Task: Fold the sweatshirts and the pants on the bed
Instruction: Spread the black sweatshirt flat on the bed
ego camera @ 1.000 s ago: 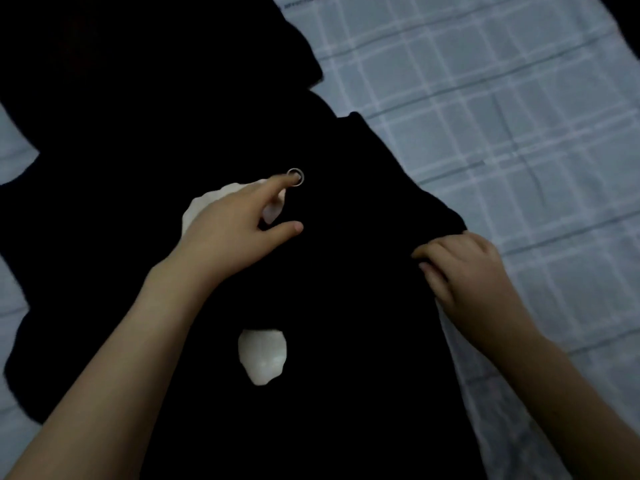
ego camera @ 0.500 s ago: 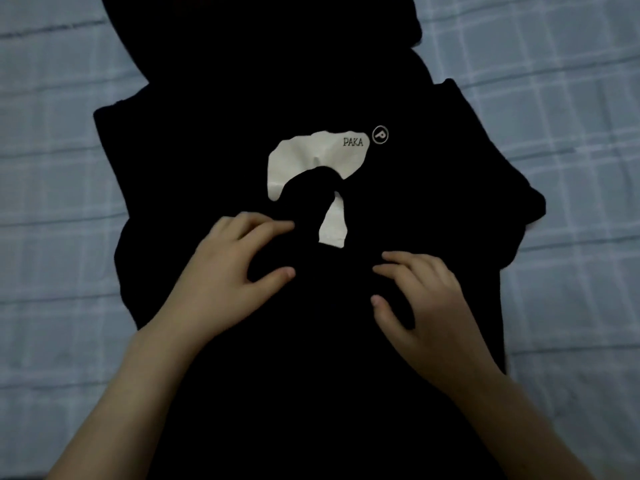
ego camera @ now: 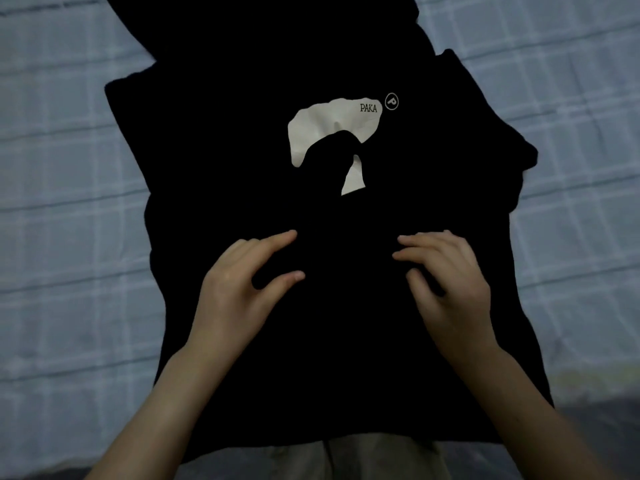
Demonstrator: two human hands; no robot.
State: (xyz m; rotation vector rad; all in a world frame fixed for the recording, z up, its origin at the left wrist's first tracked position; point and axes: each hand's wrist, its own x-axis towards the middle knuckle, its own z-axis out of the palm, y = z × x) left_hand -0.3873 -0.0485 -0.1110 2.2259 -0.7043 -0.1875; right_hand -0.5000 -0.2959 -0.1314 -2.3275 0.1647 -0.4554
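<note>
A black sweatshirt (ego camera: pixel 214 161) lies spread on the bed, filling the middle of the head view. It carries a white print (ego camera: pixel 322 129) marked PAKA and a small circled P logo (ego camera: pixel 391 101). A dark fold of fabric covers part of the print. My left hand (ego camera: pixel 239 289) rests on the lower middle of the sweatshirt, fingers loosely bent, thumb apart. My right hand (ego camera: pixel 450 282) rests beside it to the right, fingers lightly curved on the cloth. Neither hand visibly grips the fabric.
The bed sheet (ego camera: pixel 69 209) is pale blue with a white check pattern and shows on both sides of the sweatshirt. My khaki-clad legs (ego camera: pixel 346 459) appear at the bottom edge, close to the sweatshirt's hem.
Both hands have come together onto the lower middle of the sweatshirt; the right hand left the right edge. The print, earlier partly under my left hand, now lies beyond the fingers.
</note>
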